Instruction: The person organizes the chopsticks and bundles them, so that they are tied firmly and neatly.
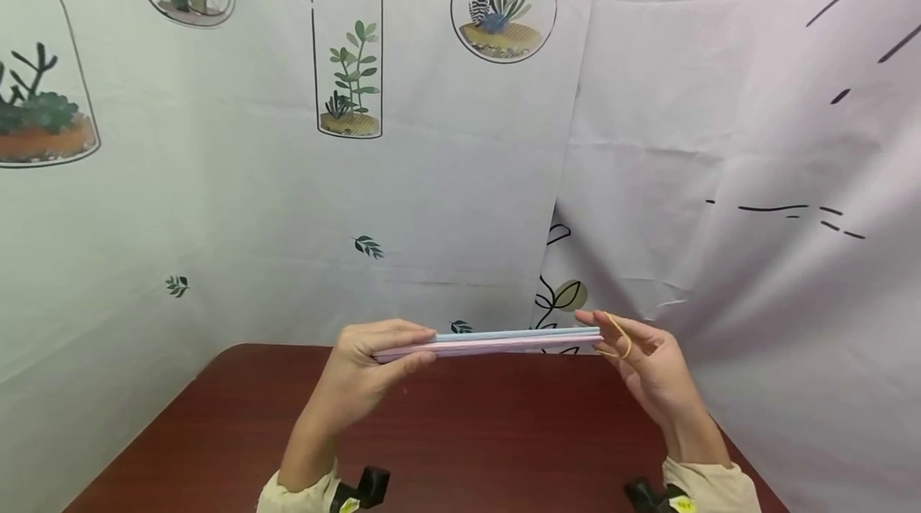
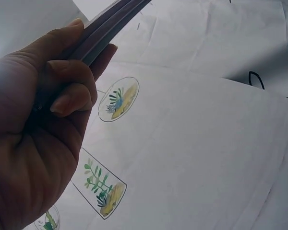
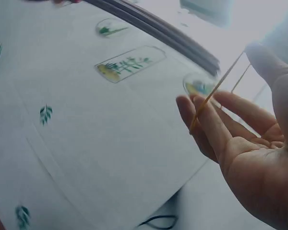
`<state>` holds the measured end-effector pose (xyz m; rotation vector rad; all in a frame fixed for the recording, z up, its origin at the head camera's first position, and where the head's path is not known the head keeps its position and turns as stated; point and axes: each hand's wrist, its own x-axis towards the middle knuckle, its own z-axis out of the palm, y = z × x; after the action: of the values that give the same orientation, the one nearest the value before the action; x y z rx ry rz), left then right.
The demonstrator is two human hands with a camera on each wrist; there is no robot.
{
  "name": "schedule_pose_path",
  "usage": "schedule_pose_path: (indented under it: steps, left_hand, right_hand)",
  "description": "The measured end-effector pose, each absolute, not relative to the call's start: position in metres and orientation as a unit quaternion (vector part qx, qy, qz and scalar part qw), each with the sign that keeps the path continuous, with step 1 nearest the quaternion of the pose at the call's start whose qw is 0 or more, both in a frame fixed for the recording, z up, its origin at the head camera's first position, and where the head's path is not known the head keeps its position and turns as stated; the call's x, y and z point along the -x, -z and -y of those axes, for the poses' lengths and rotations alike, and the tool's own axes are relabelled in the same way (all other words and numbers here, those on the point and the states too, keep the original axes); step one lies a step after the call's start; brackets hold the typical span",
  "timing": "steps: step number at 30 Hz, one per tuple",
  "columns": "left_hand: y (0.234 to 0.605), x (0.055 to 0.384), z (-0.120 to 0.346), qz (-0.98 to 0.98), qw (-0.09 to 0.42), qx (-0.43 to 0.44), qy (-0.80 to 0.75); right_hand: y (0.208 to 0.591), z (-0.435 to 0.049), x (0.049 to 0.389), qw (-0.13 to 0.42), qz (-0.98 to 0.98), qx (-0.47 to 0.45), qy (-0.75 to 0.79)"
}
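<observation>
A thin stack of pale blue and pink layers [image 1: 496,343] is held nearly level above the table, seen edge-on in the head view. My left hand [image 1: 370,357] grips its left end, thumb below and fingers on top; in the left wrist view two other fingers [image 2: 72,86] curl toward the palm. At the stack's right end is my right hand [image 1: 647,353], its thumb and fingers spread apart. A yellow rubber band [image 3: 211,93] is looped over them and stretched, close by the end of the stack.
Below the hands lies a dark red table [image 1: 489,425]. A white cloth backdrop [image 1: 446,193] printed with plants in glass jars hangs behind it and along the sides. Both wrists wear black straps [image 1: 372,487] over pale sleeves [image 1: 715,487].
</observation>
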<state>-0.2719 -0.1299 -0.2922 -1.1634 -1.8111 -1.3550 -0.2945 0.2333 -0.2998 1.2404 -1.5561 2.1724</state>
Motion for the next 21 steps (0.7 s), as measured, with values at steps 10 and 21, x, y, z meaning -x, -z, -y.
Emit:
schedule_pose_path:
  steps: [10,21]
  left_hand:
    - [0.293,0.272,0.124,0.686,0.279,0.439,0.509]
    - [0.293,0.274,0.121,0.678,0.280,0.470,0.491]
  right_hand:
    - [0.296,-0.223,0.276,0.189,0.650,-0.409,-0.612]
    - [0.287,-0.210,0.268,0.300,0.730,-0.412,-0.455]
